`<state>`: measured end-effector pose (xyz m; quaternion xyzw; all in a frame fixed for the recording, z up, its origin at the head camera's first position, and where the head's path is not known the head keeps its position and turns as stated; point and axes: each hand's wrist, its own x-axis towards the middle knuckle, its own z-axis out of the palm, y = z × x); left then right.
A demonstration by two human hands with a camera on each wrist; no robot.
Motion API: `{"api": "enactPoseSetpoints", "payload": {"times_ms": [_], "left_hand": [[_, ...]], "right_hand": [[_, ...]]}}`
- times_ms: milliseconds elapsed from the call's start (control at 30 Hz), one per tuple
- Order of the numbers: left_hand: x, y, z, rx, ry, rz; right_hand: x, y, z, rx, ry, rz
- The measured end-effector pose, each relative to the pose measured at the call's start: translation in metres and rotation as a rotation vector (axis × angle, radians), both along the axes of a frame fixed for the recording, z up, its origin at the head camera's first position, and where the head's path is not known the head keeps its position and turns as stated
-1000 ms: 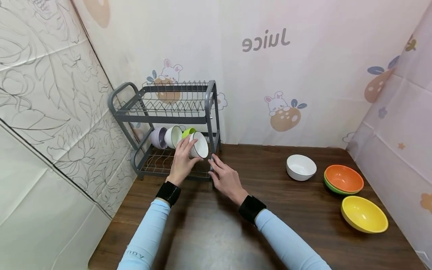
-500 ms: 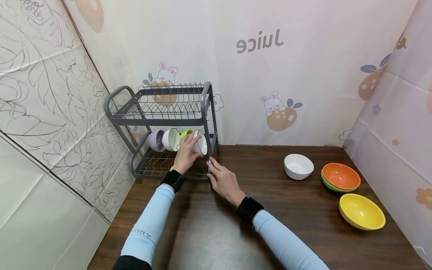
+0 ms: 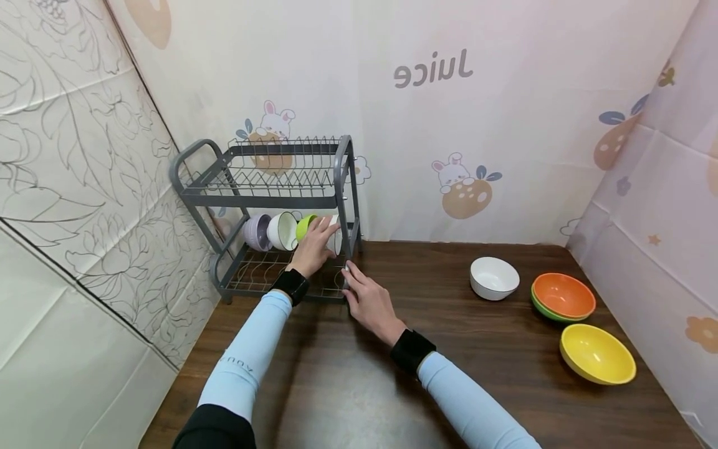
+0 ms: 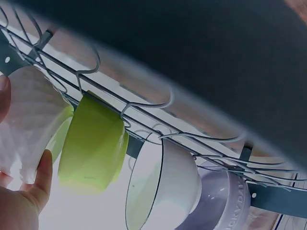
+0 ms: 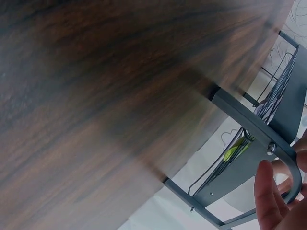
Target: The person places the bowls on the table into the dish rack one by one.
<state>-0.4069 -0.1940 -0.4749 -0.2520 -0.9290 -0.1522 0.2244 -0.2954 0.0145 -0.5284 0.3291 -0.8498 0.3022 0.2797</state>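
At the right end of the dish rack's lower shelf, my left hand [image 3: 311, 249] holds a white bowl [image 3: 336, 242]. The left wrist view has that bowl [image 4: 31, 120] on its side against the wires, thumb and fingers at its rim and wall. Beside it in the row are a lime-green bowl [image 4: 93, 143], another white bowl [image 4: 175, 184] and a purple bowl [image 4: 235, 201] with raised lettering. My right hand [image 3: 371, 304] grips the front right of the grey dish rack [image 3: 263, 202]; the right wrist view has its fingers around the curved tube [image 5: 291, 165].
The rack's upper wire tier [image 3: 263, 174] overhangs the bowls. To the right on the brown table [image 3: 426, 287] stand a white bowl [image 3: 494, 278], an orange bowl [image 3: 563, 294] nested in a green bowl [image 3: 546, 312], and a yellow bowl [image 3: 598, 354]. Patterned wall sheets enclose the back and sides.
My left hand has moved the white bowl from in front of the rack back into the row on the lower shelf. My right hand has stayed on the rack.
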Motion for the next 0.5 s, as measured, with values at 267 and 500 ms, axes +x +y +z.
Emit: {"api": "enactPoseSetpoints", "payload": {"times_ms": [267, 500], "left_hand": [[-0.013, 0.011, -0.001, -0.033, -0.007, -0.018], [-0.016, 0.011, -0.002, -0.021, -0.026, -0.019]], "right_hand": [[0.004, -0.001, -0.001, -0.041, -0.033, 0.009], [0.004, -0.005, 0.001, -0.033, -0.056, 0.004]]}}
